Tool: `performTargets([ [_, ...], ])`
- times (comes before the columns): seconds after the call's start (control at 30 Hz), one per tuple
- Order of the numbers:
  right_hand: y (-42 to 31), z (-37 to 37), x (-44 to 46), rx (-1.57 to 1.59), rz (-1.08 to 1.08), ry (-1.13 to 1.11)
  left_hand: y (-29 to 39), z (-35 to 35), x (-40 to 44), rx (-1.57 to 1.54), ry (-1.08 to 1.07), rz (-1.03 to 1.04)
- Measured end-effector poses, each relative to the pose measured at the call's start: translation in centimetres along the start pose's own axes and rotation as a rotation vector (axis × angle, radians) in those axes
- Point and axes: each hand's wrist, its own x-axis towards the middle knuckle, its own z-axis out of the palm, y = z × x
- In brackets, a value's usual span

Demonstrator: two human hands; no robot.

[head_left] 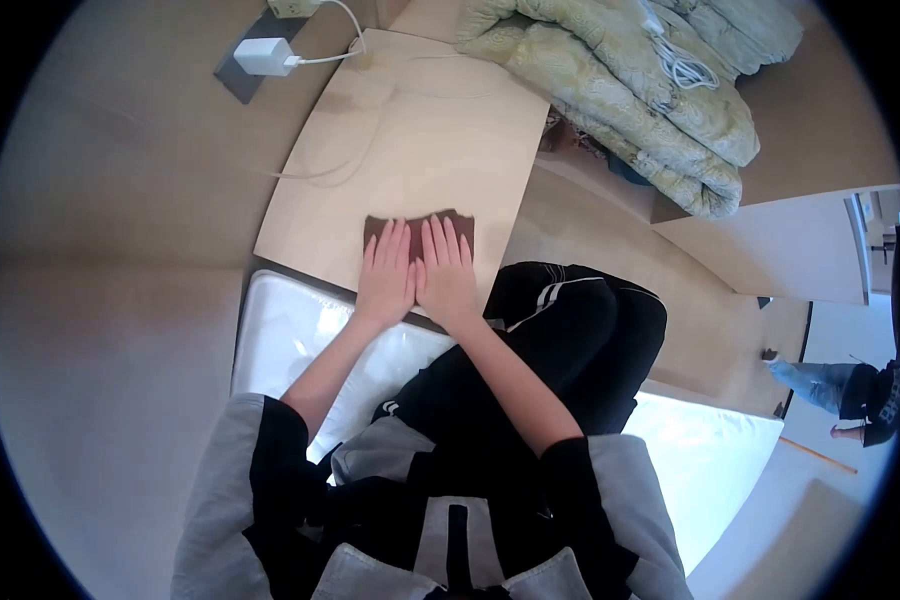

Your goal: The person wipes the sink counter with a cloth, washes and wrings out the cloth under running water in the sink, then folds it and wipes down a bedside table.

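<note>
A dark brown piece of sheet material (417,232), its far edge uneven, lies flat near the front edge of the light wooden tabletop (420,130). It could be cloth or paper; I cannot tell which. My left hand (385,275) rests flat on its left half, fingers stretched out and pointing away from me. Beside it, my right hand (447,275) lies flat on the right half in the same way. The two thumbs meet or nearly meet in the middle. Most of the brown piece is hidden under the hands.
A white charger (264,57) with a cable is plugged in at the upper left. A folded quilt (620,80) with a coiled white cable (685,65) lies upper right. White plastic-wrapped padding (290,320) is beneath me. Another person (860,390) stands far right.
</note>
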Motion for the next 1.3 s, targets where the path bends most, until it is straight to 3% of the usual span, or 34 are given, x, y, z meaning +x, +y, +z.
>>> performTargets([
  [0.13,0.8,0.2,-0.1,-0.011,0.042,0.029,0.3,0.3,1.1,-0.032,-0.016,0.071],
  [0.27,3.1,0.6,4.0,-0.111,0.141,0.153,-0.9,0.6,7.3,-0.001,0.0,0.224],
  [0.5,10.0,0.9,13.9,-0.164,0.226,0.311,-1.9,3.5,20.5,0.068,0.144,0.267],
  [0.67,13.2,1.4,18.0,-0.153,0.208,0.342,-2.2,4.2,25.0,0.096,0.065,0.227],
  [0.83,12.3,0.8,16.5,-0.125,0.23,0.301,-1.6,3.3,23.9,0.107,0.051,0.239],
  [1.1,7.5,0.2,6.5,-0.084,0.254,0.313,1.4,2.6,12.7,0.048,0.095,0.247],
  [1.3,2.6,0.1,-3.2,-0.055,0.284,0.177,4.1,1.8,1.9,0.038,0.064,0.195],
])
